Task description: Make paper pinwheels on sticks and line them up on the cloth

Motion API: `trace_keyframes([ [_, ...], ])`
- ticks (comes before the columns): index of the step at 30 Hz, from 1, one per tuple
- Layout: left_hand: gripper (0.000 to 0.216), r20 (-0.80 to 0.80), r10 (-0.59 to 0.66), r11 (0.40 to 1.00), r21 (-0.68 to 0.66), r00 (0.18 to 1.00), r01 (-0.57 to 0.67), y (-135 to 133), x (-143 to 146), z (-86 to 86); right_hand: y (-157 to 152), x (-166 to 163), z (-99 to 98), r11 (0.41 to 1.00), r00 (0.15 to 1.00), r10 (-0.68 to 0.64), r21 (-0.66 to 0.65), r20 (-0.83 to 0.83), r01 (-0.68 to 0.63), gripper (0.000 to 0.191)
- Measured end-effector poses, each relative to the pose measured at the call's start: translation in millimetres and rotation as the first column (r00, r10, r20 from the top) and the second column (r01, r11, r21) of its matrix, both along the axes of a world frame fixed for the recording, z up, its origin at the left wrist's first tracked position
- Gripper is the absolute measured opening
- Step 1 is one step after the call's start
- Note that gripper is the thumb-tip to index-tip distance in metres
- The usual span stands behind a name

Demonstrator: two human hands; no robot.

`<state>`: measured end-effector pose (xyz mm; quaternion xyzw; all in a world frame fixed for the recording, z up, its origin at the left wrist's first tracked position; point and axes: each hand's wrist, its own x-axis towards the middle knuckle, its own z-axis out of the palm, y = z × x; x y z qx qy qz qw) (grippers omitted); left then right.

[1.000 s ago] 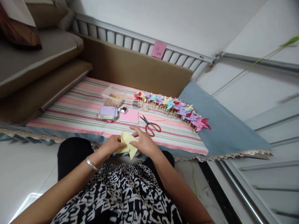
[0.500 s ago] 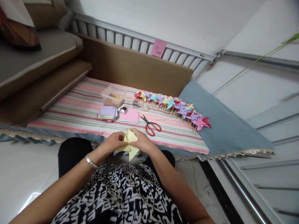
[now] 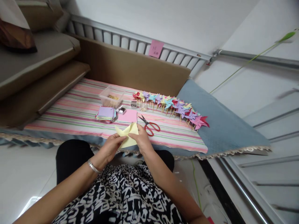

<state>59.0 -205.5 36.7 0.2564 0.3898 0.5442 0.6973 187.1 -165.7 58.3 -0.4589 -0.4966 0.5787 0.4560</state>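
A yellow paper pinwheel (image 3: pixel 129 141), its corners partly folded in, is held up in front of the cloth's near edge. My left hand (image 3: pixel 113 143) pinches its left side, thumb on top. My right hand (image 3: pixel 141 137) grips the right side, with the thumb pressed near the middle. The fingers under the paper are hidden. Just beyond my right hand lie red-handled scissors (image 3: pixel 149 125), blades pointing away to the left. Behind the paper are a pink paper sheet (image 3: pixel 127 115) and a stack of coloured paper squares (image 3: pixel 106 114).
A clear plastic box (image 3: pixel 111 96) holds small sticks. Near it sit a metal sharpener (image 3: pixel 133 104) and a small clear container (image 3: pixel 143 107). Several finished pinwheels (image 3: pixel 181 109) on sticks line the right side. A cardboard panel (image 3: pixel 130 67) stands behind; cushions (image 3: pixel 39 62) are stacked left.
The yellow paper has turned and spread wider between my hands, with a flap now pointing up left. Both hands have shifted their grip. The view has moved slightly.
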Motion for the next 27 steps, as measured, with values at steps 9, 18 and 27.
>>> trace_keyframes([
  [9, 0.03, -0.055, 0.133, 0.989, -0.051, 0.99, -0.136, 2.3, 1.2, 5.1, -3.3, -4.6, 0.6, 0.999, 0.998, 0.016, -0.043, -0.068, -0.019, 0.044],
  [18, 0.033, -0.086, 0.158, 0.981, -0.102, 0.984, -0.167, 6.6, -12.5, 2.7, -11.8, 13.3, -11.9, 0.963, 0.957, -0.002, 0.258, 0.289, -0.076, 0.049],
  [27, 0.036, -0.12, 0.143, 0.985, -0.082, 0.982, -0.154, 10.0, -21.1, 3.4, -36.0, 40.6, -10.5, 0.622, 0.713, -0.219, 0.658, 0.667, -0.424, 0.039],
])
